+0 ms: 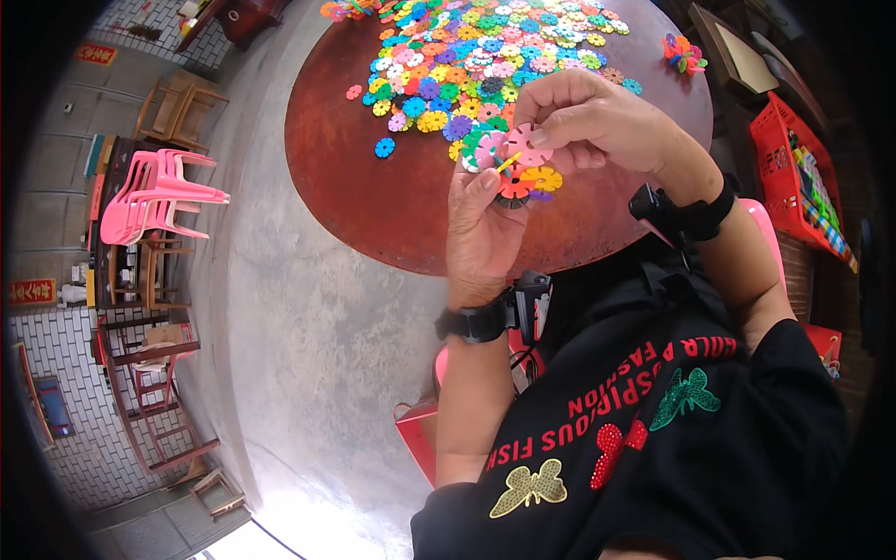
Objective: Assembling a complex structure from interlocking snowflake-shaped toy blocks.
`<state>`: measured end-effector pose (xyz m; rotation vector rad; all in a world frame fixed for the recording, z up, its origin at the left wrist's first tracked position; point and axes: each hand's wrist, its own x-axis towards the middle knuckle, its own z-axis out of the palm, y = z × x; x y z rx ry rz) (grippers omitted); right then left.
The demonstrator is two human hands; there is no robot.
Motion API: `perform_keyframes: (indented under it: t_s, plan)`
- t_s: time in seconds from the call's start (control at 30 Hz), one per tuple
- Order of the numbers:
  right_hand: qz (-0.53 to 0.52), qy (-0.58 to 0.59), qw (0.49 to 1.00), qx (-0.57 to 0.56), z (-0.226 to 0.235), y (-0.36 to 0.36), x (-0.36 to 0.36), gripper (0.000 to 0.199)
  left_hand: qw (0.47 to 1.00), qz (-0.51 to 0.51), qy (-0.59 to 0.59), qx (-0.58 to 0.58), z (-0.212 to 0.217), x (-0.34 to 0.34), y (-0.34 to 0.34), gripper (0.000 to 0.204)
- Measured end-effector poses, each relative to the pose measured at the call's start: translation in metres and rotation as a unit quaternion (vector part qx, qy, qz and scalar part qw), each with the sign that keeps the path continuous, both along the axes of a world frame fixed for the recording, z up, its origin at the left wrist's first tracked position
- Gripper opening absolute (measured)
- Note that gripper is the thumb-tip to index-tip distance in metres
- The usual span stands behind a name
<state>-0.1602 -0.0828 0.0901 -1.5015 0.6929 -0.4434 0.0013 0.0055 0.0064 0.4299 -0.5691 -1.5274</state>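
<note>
My left hand (pixel 485 224) is closed on a small cluster of interlocking plastic discs (pixel 516 185), with green, white, red, orange and yellow pieces joined at angles. Between the fingers of my right hand (pixel 597 121) is a pink notched disc (pixel 529 146), pinched at its edge and held against the top of the cluster. Whether its slot is seated in another disc, I cannot tell. Both hands are above the near part of a round reddish-brown table (pixel 373 201). My left fingers are partly hidden behind the cluster.
Many loose coloured discs (pixel 467 56) spread across the table's far side. Assembled disc clusters lie at the far left (pixel 347 9) and right (pixel 684 54). A red plastic basket (pixel 782 177) stands to the right. Pink stools (pixel 161 194) are at the left.
</note>
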Motion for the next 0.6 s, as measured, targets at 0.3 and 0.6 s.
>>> perform_keyframes:
  t_s: [0.3, 0.6]
  plan:
    - [-0.073, 0.029, 0.952, -0.295, 0.000, 0.026, 0.000, 0.018, 0.998, 0.039, -0.015, -0.051, 0.012, -0.004, -0.001, 0.062]
    - [-0.053, 0.025, 0.893, -0.446, 0.008, 0.041, -0.009, 0.009, 0.997, 0.010, -0.058, -0.046, 0.020, -0.009, 0.005, 0.065]
